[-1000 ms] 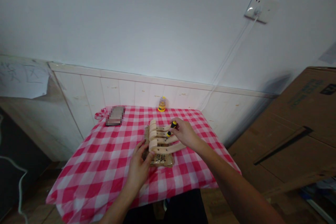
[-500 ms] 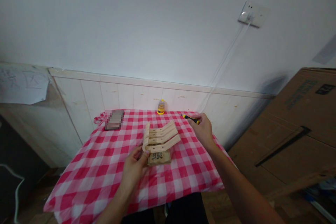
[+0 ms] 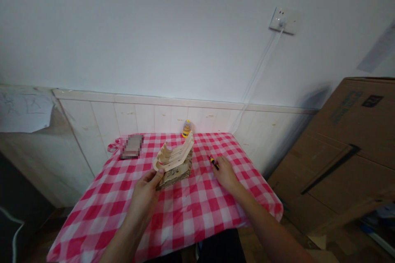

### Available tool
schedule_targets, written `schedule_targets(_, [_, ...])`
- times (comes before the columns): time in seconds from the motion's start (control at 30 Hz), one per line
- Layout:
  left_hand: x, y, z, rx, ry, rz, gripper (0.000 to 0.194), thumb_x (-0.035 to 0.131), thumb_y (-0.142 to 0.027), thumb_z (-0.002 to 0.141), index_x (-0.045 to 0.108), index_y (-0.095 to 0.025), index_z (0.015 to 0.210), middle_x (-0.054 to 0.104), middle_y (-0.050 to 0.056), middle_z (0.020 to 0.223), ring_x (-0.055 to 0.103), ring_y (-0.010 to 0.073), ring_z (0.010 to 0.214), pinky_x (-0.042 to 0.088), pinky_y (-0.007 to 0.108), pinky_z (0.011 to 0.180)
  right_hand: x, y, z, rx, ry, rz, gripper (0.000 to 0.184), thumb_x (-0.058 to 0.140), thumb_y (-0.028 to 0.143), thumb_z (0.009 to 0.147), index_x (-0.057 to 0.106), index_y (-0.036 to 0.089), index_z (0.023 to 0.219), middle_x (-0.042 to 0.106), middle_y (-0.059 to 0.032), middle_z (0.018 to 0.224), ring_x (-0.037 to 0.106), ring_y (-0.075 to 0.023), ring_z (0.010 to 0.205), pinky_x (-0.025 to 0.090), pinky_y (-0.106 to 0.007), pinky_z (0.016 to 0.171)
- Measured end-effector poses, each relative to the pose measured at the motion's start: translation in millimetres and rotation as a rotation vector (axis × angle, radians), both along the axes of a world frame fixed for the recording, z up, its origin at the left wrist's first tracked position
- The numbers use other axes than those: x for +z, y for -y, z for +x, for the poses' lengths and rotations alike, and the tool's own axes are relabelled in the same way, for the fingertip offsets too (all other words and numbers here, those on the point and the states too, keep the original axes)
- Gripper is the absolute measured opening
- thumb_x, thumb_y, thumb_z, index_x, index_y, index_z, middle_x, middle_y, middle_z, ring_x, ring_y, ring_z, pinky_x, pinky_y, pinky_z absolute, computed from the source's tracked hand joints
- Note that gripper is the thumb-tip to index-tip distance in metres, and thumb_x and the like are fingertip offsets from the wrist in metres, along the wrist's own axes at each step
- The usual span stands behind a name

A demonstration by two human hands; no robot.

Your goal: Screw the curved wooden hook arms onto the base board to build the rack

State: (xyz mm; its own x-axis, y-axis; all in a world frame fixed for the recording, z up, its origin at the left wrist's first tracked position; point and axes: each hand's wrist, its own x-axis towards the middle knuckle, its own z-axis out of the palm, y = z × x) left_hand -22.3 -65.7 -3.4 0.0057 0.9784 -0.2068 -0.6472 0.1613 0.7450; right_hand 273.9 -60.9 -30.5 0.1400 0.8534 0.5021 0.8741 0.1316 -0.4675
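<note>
My left hand (image 3: 145, 192) grips the near end of a pale wooden rack (image 3: 174, 156) made of several curved slats on a brown base, and the rack is tilted up off the red-and-white checked tablecloth (image 3: 191, 205). My right hand (image 3: 224, 173) rests low on the cloth to the right of the rack. Its fingers are closed on a small black-and-yellow screwdriver (image 3: 213, 162) that lies against the cloth.
A small yellow container (image 3: 186, 128) stands at the table's back edge by the white panelled wall. A dark flat object (image 3: 131, 146) lies at the back left. Large cardboard boxes (image 3: 348, 139) stand close to the right. A wall socket (image 3: 283, 19) has a cable hanging down.
My right hand took the screwdriver away from the rack, out to the right, then down onto the cloth. My left hand lifted and tilted the rack upward.
</note>
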Motion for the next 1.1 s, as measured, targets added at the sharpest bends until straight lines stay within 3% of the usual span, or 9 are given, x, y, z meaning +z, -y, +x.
schedule_targets(0.13, [-2.9, 1, 2, -0.011, -0.007, -0.001, 0.009, 0.081, -0.013, 0.077, 0.076, -0.012, 0.084, 0.079, 0.007, 0.08, 0.075, 0.0168, 0.07, 0.062, 0.023, 0.066, 13.7, 6, -8, 0.048, -0.177, 0.039, 0.012, 0.063, 0.029, 0.088, 0.063, 0.021, 0.079, 0.067, -0.0087, 0.085, 0.061, -0.0261, 0.086, 0.051, -0.041, 0.082])
schedule_targets(0.27, [-1.6, 2, 6, -0.005, 0.013, -0.024, 0.005, 0.078, -0.009, 0.08, 0.076, -0.013, 0.082, 0.079, 0.006, 0.078, 0.074, 0.016, 0.068, 0.062, 0.022, 0.065, 25.5, 17, -41, 0.164, -0.396, 0.033, 0.034, 0.055, 0.051, 0.099, 0.07, 0.022, 0.095, 0.072, -0.0069, 0.087, 0.067, -0.0234, 0.08, 0.056, -0.038, 0.073])
schedule_targets(0.47, [4.2, 4, 9, 0.005, 0.035, -0.08, 0.015, 0.064, -0.002, 0.088, 0.074, -0.012, 0.083, 0.078, 0.007, 0.078, 0.075, 0.0144, 0.069, 0.061, 0.02, 0.066, 39.8, 32, -101, 0.308, -0.598, 0.025, 0.049, 0.059, 0.06, 0.097, 0.064, 0.027, 0.132, 0.072, -0.0107, 0.127, 0.072, -0.0255, 0.107, 0.06, -0.04, 0.086])
schedule_targets(0.57, [8.4, 5, 9, 0.026, 0.018, -0.111, 0.017, 0.062, 0.0, 0.089, 0.073, -0.012, 0.083, 0.078, 0.008, 0.08, 0.075, 0.0149, 0.068, 0.062, 0.022, 0.066, 46.2, 34, -116, 0.343, -0.762, -0.02, 0.055, 0.066, 0.063, 0.091, 0.063, 0.024, 0.13, 0.068, -0.0133, 0.135, 0.071, -0.0276, 0.108, 0.06, -0.045, 0.091])
schedule_targets(0.67, [11.3, 5, 7, 0.028, -0.007, -0.123, 0.016, 0.062, -0.001, 0.09, 0.072, -0.011, 0.083, 0.078, 0.008, 0.08, 0.074, 0.0156, 0.067, 0.063, 0.024, 0.068, 48.4, 34, -120, 0.34, -0.846, -0.096, 0.057, 0.067, 0.064, 0.09, 0.064, 0.021, 0.127, 0.07, -0.015, 0.129, 0.073, -0.0284, 0.101, 0.061, -0.047, 0.088])
schedule_targets(0.83, [11.2, 8, 7, 0.007, -0.013, -0.106, 0.014, 0.064, -0.004, 0.09, 0.073, -0.012, 0.084, 0.078, 0.008, 0.082, 0.075, 0.0172, 0.071, 0.064, 0.028, 0.074, 47.0, 34, -120, 0.346, -0.878, -0.134, 0.058, 0.068, 0.066, 0.088, 0.064, 0.021, 0.125, 0.074, -0.0132, 0.116, 0.073, -0.0297, 0.1, 0.062, -0.048, 0.084])
schedule_targets(1.1, [6.8, 7, 7, 0.01, -0.015, -0.106, 0.01, 0.068, -0.005, 0.086, 0.074, -0.013, 0.084, 0.078, 0.007, 0.083, 0.075, 0.0171, 0.071, 0.063, 0.028, 0.074, 51.3, 39, -120, 0.355, -0.879, -0.132, 0.055, 0.069, 0.063, 0.089, 0.065, 0.022, 0.125, 0.074, -0.0119, 0.119, 0.074, -0.0279, 0.099, 0.061, -0.047, 0.088])
